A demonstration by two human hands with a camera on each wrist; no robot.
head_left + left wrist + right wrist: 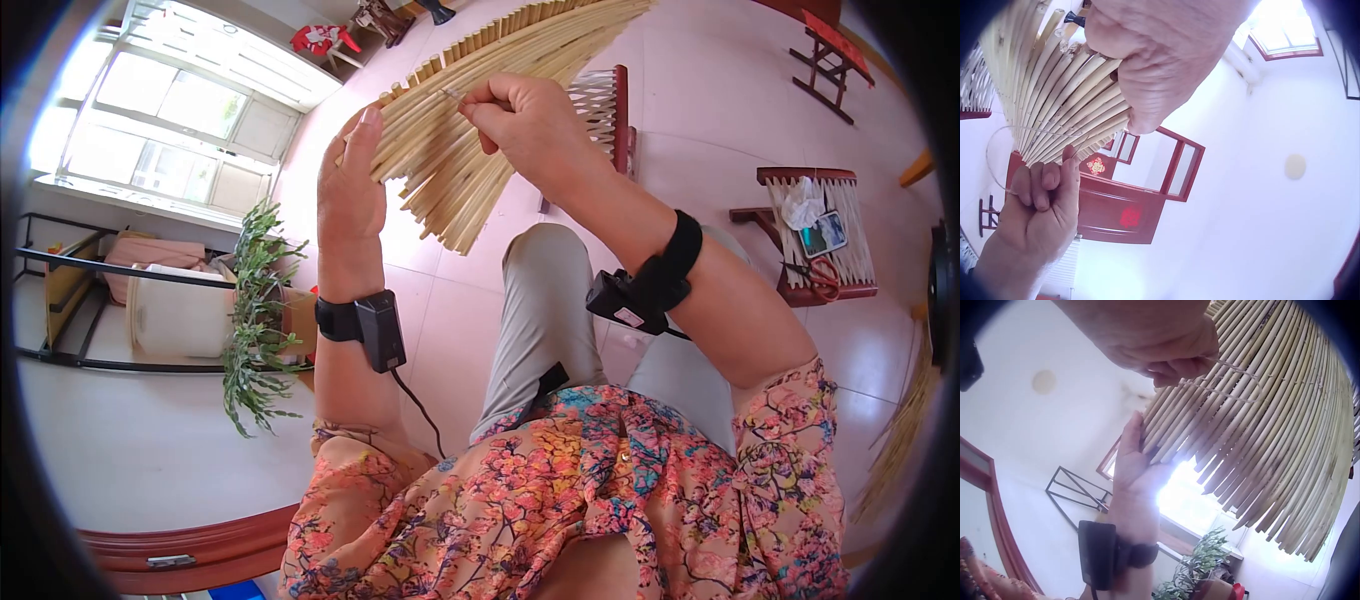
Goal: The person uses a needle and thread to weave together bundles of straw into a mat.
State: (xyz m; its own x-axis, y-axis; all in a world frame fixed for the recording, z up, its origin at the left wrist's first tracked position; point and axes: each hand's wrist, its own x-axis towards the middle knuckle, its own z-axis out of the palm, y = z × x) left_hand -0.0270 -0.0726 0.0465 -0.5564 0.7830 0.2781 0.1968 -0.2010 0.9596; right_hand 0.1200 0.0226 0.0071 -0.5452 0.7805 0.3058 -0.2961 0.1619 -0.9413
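Note:
A fan-shaped mat of pale plant stalks (450,190), laid side by side and stitched across with thread, is held up in front of the body. My left hand (350,190) grips its left edge, the thumb on the near face and the fingers mostly hidden behind. Over the near face, my right hand (525,120) has its fingers curled and pinches a thin thread (1259,387). That thread runs in a loose loop from the fingertips to the stalks in the right wrist view. In the left wrist view the loop hangs beside the right hand (1047,200).
A corded folding stool (830,240) at the right carries a phone (823,234), red-handled scissors (824,280) and a crumpled white bag. Another corded stool (600,110) stands behind the mat. A leafy plant (262,310) and a black metal rack (60,255) are at the left.

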